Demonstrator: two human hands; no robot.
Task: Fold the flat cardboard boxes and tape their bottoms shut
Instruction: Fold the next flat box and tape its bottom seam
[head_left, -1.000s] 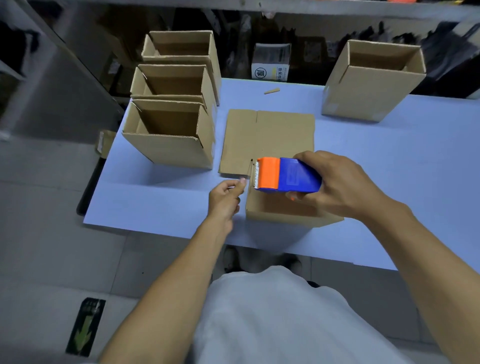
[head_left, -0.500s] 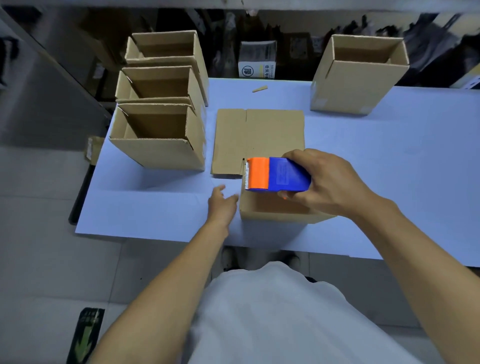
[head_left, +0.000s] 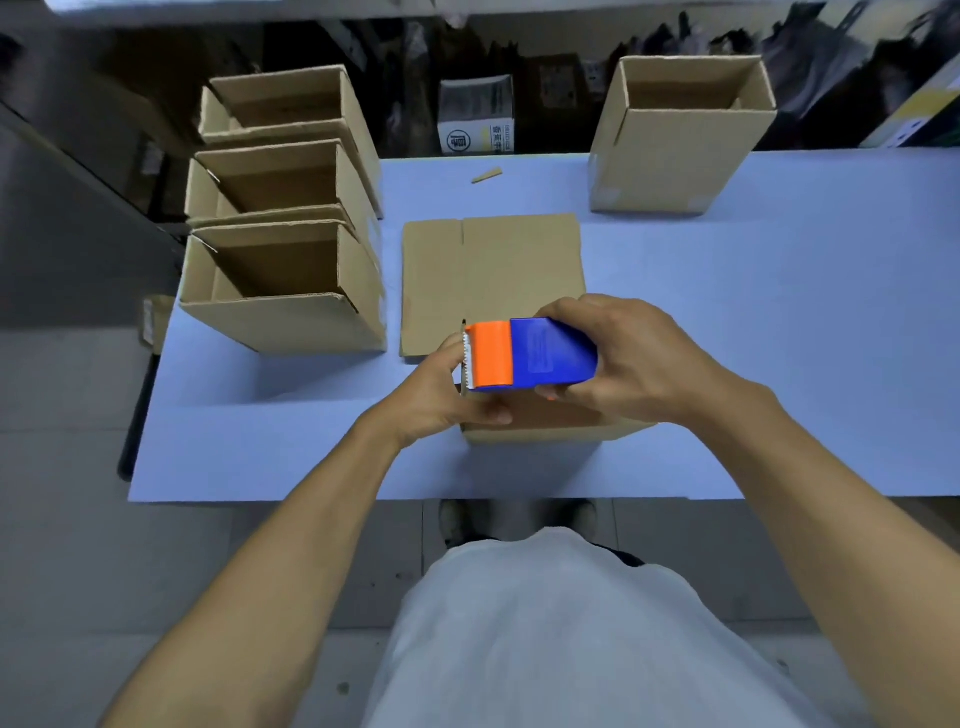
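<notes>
My right hand (head_left: 639, 358) grips a blue and orange tape dispenser (head_left: 530, 353) from the right, holding it just above a small folded cardboard box (head_left: 550, 428) near the table's front edge. My left hand (head_left: 441, 389) is curled round the dispenser's orange toothed front, fingers on top and thumb underneath; any tape there is too clear to see. The hands and the dispenser hide most of the box's top. Behind it a flat cardboard box (head_left: 493, 265) lies on the blue table (head_left: 779, 338).
Three open folded boxes (head_left: 291, 291) stand in a row along the table's left side, and another open box (head_left: 680, 140) stands at the back right. A small cardboard scrap (head_left: 487, 175) lies near the far edge. Dark shelving and a white carton (head_left: 477, 122) are behind the table.
My left hand has risen from the table beside the box and closed round the dispenser's orange front. My right hand and the dispenser have stayed over the box.
</notes>
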